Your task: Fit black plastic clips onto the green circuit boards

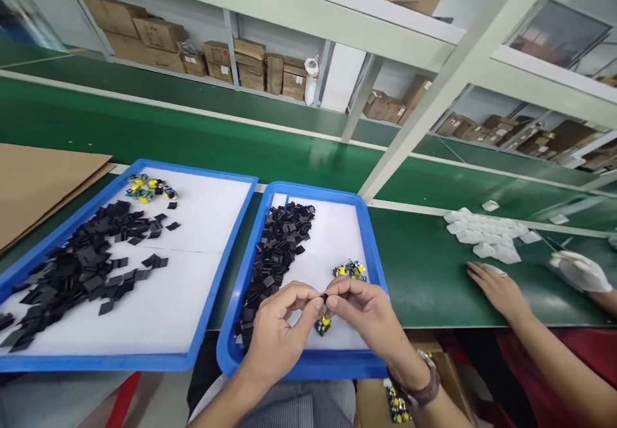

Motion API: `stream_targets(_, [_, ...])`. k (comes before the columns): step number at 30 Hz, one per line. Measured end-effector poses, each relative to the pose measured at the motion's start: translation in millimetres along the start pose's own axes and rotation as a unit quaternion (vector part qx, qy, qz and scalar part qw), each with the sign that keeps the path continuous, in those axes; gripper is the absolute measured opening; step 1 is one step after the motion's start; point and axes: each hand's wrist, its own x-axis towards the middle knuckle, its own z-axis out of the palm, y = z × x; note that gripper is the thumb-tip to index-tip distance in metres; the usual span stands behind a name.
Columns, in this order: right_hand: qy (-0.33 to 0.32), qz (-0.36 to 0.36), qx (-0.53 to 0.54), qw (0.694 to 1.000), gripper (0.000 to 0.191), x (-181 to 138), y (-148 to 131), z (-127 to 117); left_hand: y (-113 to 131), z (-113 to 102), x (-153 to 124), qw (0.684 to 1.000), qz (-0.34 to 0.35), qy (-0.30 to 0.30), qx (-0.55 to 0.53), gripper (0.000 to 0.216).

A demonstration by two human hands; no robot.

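My left hand [279,325] and my right hand [369,315] meet over the near end of a blue tray [373,267] and pinch a small black piece [324,298] between their fingertips. Just below the fingers a small green and yellow circuit board [322,325] shows; I cannot tell whether a hand holds it. A heap of black square pieces [277,248] lies along the tray's left side. A few more small boards [350,269] sit just beyond my right hand. My right wrist bears a watch [424,386].
A second, larger blue tray [212,286] on the left holds a spread of black pieces [81,267] and several boards [147,188]. Cardboard [33,180] lies far left. On the right another person's bare hand [496,286] and gloved hand [581,270] rest by white pieces [486,229] on the green belt.
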Motion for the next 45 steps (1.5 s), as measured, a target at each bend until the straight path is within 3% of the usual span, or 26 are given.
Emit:
stream_targets(4, [0.111, -0.134, -0.118, 0.978, 0.016, -17, 15, 15, -6, 16, -10, 0.998, -0.024, 0.062, -0.008, 0.016])
stream_targets(7, [0.153, -0.191, -0.188, 0.951, 0.023, -28, 18, 21, -6, 26, -16, 0.995, -0.05, 0.073, -0.035, 0.017])
stream_targets(10, [0.154, -0.171, -0.164, 0.959, 0.021, -36, 16, 11, -1, 24, -18, 0.997, -0.07, 0.023, -0.034, 0.017])
stream_targets(13, [0.193, -0.132, -0.078, 0.969, 0.019, -44, 18, -8, -1, 11, -18, 0.995, -0.042, -0.028, 0.081, 0.011])
stream_targets(15, [0.243, -0.118, -0.063, 0.961, 0.02, -52, 22, -20, -7, 5, -17, 0.981, -0.023, -0.06, 0.181, 0.01])
stream_targets(17, [0.27, -0.111, -0.079, 0.953, 0.02, -61, 26, -28, -15, 4, -17, 0.958, -0.023, -0.12, 0.259, 0.024])
stream_targets(19, [0.266, -0.108, -0.098, 0.953, 0.021, -70, 28, -30, -23, 8, -17, 0.935, -0.024, -0.167, 0.312, 0.034])
stream_targets(21, [0.253, -0.106, -0.111, 0.955, 0.024, -76, 28, -30, -26, 12, -17, 0.93, -0.027, -0.177, 0.321, 0.036])
stream_targets(23, [0.251, -0.104, -0.123, 0.954, 0.027, -81, 28, -27, -25, 12, -17, 0.95, -0.054, -0.164, 0.261, 0.036])
stream_targets(26, [0.244, -0.103, -0.137, 0.954, 0.029, -84, 27, -21, -19, 6, -17, 0.976, -0.16, -0.146, 0.031, 0.036])
stream_targets(29, [0.203, -0.115, -0.144, 0.962, 0.028, -80, 27, -12, -15, 2, -17, 0.945, -0.247, -0.102, -0.187, 0.028])
stream_targets(31, [0.195, -0.122, -0.146, 0.962, 0.031, -75, 26, -6, -13, 3, -18, 0.927, -0.265, -0.081, -0.253, 0.029])
stream_targets(35, [0.223, -0.113, -0.129, 0.96, 0.026, -66, 26, 3, -11, 8, -19, 0.915, -0.274, -0.096, -0.279, 0.036])
stream_targets(39, [0.211, -0.12, -0.136, 0.96, 0.023, -62, 26, 5, -15, 9, -23, 0.917, -0.265, -0.111, -0.277, 0.036])
stream_targets(45, [0.228, -0.105, -0.149, 0.956, 0.024, -67, 29, 5, -25, 8, -29, 0.933, -0.242, -0.126, -0.233, 0.032])
